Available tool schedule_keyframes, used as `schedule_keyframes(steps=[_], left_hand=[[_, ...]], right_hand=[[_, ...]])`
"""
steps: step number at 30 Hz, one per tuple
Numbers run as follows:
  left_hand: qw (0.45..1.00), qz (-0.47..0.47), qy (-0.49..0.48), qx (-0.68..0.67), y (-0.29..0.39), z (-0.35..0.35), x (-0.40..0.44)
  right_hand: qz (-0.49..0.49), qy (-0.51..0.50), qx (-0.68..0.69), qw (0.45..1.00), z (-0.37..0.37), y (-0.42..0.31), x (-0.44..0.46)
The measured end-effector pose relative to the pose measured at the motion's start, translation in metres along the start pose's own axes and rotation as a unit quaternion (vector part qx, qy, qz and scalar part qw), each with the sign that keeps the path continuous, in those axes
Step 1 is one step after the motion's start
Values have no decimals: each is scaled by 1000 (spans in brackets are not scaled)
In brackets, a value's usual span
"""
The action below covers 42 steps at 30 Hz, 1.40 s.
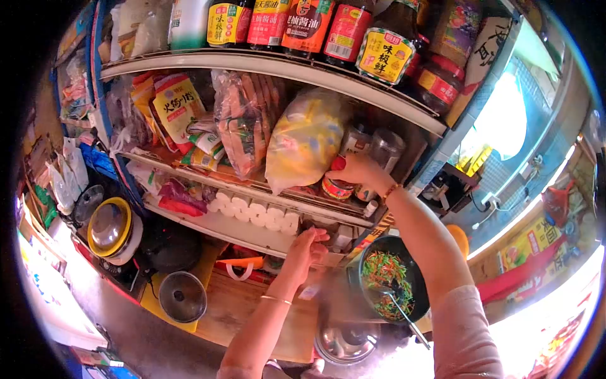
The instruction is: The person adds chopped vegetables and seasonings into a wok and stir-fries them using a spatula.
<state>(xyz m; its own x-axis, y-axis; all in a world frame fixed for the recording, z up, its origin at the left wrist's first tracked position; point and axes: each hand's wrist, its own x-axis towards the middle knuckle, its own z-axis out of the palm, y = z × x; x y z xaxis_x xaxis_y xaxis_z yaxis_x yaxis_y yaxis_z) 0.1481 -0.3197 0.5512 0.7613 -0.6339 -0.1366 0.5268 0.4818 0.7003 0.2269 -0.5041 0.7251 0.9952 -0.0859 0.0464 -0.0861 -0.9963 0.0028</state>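
Note:
My right hand [361, 172] reaches onto the middle shelf, its fingers closed around the red top of a small container just above a red-labelled jar [338, 188]. Clear-sided jars [386, 146] stand behind it. Below and to the left, my left hand [309, 247] is raised in front of the lower shelf, fingers partly curled; whether it holds anything is hidden. Under my right forearm sits a dark pan [418, 294] of chopped green and orange food [382, 271], with a metal utensil [407, 319] resting in it.
Sauce bottles [305, 28] line the top shelf [265, 61]. Bags, including a yellowish one [305, 136], fill the middle shelf. At left are a yellow-rimmed pot [108, 228] and a lidded pan [182, 297]. A metal lid [347, 343] lies at the bottom.

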Motion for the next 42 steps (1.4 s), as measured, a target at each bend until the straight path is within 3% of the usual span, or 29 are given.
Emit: schedule_keyframes(steps=[3, 5, 7, 9, 11, 12, 14, 15, 17, 19, 21, 23, 25, 26, 31, 33, 35, 37, 38, 39, 42], left_hand=[[999, 35, -13, 12, 4, 12, 24], [993, 106, -7, -47, 8, 24, 27], [989, 137, -26, -52, 7, 32, 26], [963, 213, -24, -162, 19, 59, 9], [944, 325, -44, -28, -1, 59, 3], [917, 382, 36, 109, -13, 57, -7], [948, 270, 78, -147, -11, 79, -42], [951, 262, 79, -144, -19, 74, -49], [956, 24, -64, -287, -36, 50, -69], [941, -31, -76, -329, -48, 38, -80], [935, -179, -92, -291, -53, 25, -92], [936, -189, -51, -293, -59, 22, -101], [935, -194, 13, -298, -68, 20, -114], [923, -193, -71, -326, -72, 10, -116], [933, -176, -1, -315, -82, 7, -126], [927, -186, 9, -326, -90, -1, -128], [924, -189, -7, -333, -94, -5, -132], [915, -185, -47, -356, -99, -2, -134], [909, -187, -22, -372, -95, -1, -140], [921, -130, -134, -341, -91, 5, -139], [920, -140, -81, -356, -94, 8, -149]], right_hand=[[29, 62, -48, 997, -16, -25, -29], [32, 106, -72, 991, -32, -35, -51], [-5, 169, -17, 985, -50, -39, -76], [-1, 164, 32, 986, -50, -36, -95], [34, 57, 175, 982, -43, -43, -128], [22, 99, 195, 975, -33, -49, -145], [-6, 150, 224, 963, -10, -51, -172], [-26, 162, 255, 953, 1, -50, -183], [-77, 175, 183, 964, 19, -51, -207], [-93, 119, 162, 975, 28, -42, -221], [-297, 8, 102, 949, 24, -36, -237], [-306, -46, 77, 948, 13, -36, -251], [-175, -78, 117, 975, 14, -37, -262], [-130, -61, 123, 982, 23, -41, -266], [-113, -112, 148, 976, 38, -39, -271], [-145, -80, 254, 953, 55, -36, -273], [-144, -83, 276, 946, 66, -29, -273], [-39, -62, 398, 915, 70, -20, -275], [45, -55, 443, 894, 71, -17, -272], [113, -61, 508, 852, 67, -13, -275], [22, -56, 507, 860, 118, -8, -281]])
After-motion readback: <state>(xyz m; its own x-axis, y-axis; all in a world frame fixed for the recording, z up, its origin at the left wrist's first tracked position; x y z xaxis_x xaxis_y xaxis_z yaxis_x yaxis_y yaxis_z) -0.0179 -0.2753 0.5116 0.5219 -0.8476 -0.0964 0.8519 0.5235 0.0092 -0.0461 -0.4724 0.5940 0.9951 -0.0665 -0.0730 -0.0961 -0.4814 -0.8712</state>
